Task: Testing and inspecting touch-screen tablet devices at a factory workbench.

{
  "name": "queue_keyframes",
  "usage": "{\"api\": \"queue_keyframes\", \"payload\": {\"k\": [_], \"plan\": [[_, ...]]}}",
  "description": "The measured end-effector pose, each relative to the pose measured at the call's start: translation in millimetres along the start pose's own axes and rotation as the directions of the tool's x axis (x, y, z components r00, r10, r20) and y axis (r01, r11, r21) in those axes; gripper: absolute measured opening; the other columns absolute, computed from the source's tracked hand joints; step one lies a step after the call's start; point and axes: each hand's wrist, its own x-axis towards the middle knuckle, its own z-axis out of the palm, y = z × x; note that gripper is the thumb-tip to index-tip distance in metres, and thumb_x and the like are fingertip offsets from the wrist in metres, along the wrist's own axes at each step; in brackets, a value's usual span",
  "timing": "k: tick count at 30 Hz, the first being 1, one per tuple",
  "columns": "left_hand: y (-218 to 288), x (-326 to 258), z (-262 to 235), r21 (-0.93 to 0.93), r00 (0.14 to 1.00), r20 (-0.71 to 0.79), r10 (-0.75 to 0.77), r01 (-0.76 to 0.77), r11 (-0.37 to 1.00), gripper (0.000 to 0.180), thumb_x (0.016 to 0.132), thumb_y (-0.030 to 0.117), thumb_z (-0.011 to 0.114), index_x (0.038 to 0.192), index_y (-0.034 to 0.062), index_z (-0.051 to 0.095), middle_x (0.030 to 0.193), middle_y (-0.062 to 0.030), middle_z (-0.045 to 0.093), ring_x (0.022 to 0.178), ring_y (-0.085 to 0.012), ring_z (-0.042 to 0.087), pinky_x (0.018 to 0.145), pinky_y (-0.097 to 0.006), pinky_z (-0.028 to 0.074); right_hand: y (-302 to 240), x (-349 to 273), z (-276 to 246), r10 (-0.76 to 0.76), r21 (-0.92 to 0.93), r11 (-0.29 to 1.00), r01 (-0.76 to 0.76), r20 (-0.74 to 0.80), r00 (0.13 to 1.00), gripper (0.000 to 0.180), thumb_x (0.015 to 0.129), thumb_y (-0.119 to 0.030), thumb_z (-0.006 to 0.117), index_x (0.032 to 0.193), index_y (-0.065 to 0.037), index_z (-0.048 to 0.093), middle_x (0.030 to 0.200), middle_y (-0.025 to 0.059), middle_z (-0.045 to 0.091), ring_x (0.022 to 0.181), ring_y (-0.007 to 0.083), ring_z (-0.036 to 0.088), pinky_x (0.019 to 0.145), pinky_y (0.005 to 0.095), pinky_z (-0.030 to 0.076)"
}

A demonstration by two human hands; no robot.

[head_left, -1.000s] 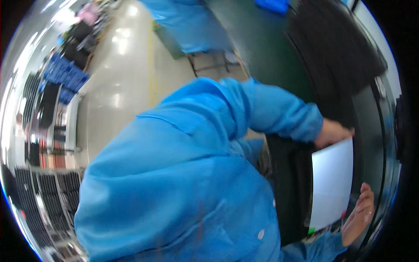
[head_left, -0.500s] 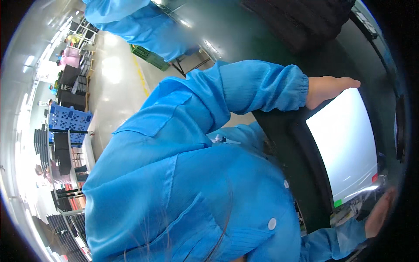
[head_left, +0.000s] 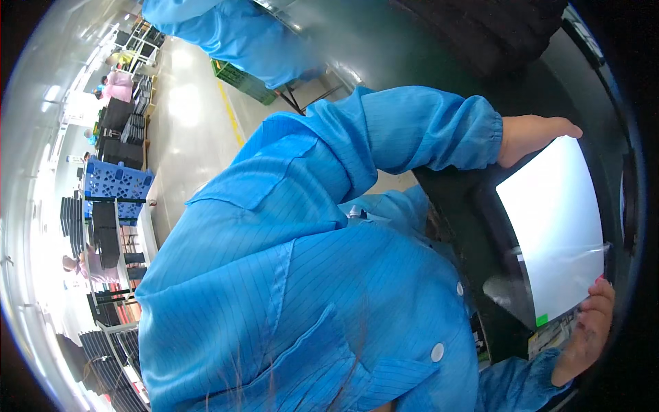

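Observation:
A bright white rectangular panel (head_left: 552, 213) stands out against a dark green work surface, with a green tab (head_left: 542, 320) at its lower corner. My left hand (head_left: 539, 139) reaches in from above and grips the panel's upper corner, fingers pressed together and the thumb out of sight. Down at the opposite end, my right hand (head_left: 587, 333) has its fingers curled onto a small red tab (head_left: 601, 279), which they mostly cover. A glossy, see-through patch (head_left: 508, 292) shows beside the panel's edge, perhaps clear film; I cannot tell whether it is attached.
Dark cloth or bags (head_left: 487, 34) lie at the top of the work surface (head_left: 357, 41). Another person's blue sleeve (head_left: 240, 44) is at upper left, above a green crate (head_left: 244, 82). Shelving, a blue basket (head_left: 117, 182) and dark stacked trays stand beyond the aisle on the left.
My right hand has come up to the panel's corner and closed over the red tab. My left hand stays at the upper corner. The whole view has shifted slightly.

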Motion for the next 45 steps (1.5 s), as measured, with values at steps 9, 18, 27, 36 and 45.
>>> {"api": "queue_keyframes", "payload": {"k": [9,18,27,36,45], "plan": [[-4.3,6.3,1.1,-0.07,1.0,0.006,0.016,-0.015,0.997,0.044,0.088,0.029,0.044,0.125,0.0075,0.038,0.128,-0.0119,0.042,0.114,-0.0264,0.045,0.097,-0.032,0.033,-70.0,23.3,52.1,-0.19,0.021,0.982,0.19,0.235,0.953,0.028,0.061,0.01,0.054,0.087,0.0,0.054,0.08,0.0151,0.055,0.075,0.0278,0.053,0.068,0.0364,0.042],[-15.0,12.8,-7.9,-0.078,0.986,0.097,0.136,-0.129,0.989,0.079,0.064,-0.001,0.069,0.13,0.0023,0.027,0.124,-0.0205,0.041,0.112,-0.0323,0.045,0.097,-0.038,0.036,-73.0,26.9,87.2,-0.267,0.031,0.962,0.271,0.31,0.913,0.032,0.06,0.001,0.06,0.092,-0.002,0.059,0.086,0.0123,0.06,0.077,0.0263,0.057,0.066,0.0363,0.043],[-4.9,16.7,3.5,-0.414,0.996,0.024,-0.086,0.088,0.906,0.063,0.081,0.022,0.059,0.13,0.002,0.025,0.123,-0.019,0.043,0.109,-0.0266,0.049,0.095,-0.035,0.038,-51.6,19.3,77.5,-0.185,-0.534,0.817,0.218,0.115,0.976,0.041,0.078,-0.008,0.056,0.118,-0.007,0.047,0.122,0.0175,0.044,0.116,0.0308,0.04,0.101,0.048,0.026],[1.6,13.7,9.4,-0.544,0.954,-0.172,-0.246,0.116,0.831,0.055,0.082,0.049,0.044,0.102,-0.0004,0.056,0.091,-0.0151,0.062,0.067,-0.0181,0.061,0.066,-0.028,0.05,-37.1,23.4,76.3,0.231,-0.557,0.822,-0.119,0.135,0.964,0.07,0.071,-0.029,0.066,0.131,-0.015,0.033,0.138,0.0121,0.025,0.13,0.0341,0.014,0.102,0.0534,0.018],[1.7,16.1,-3.5,-0.5,0.951,-0.162,-0.263,0.151,0.853,0.058,0.082,0.05,0.042,0.105,-0.0019,0.054,0.097,-0.015,0.061,0.071,-0.0179,0.06,0.071,-0.028,0.047,-12.4,4.5,27.1,0.329,-0.368,0.876,-0.311,-0.016,0.944,0.051,0.072,-0.006,0.062,0.121,-0.009,0.048,0.128,0.0105,0.044,0.124,0.0276,0.033,0.101,0.0413,0.028]]}}
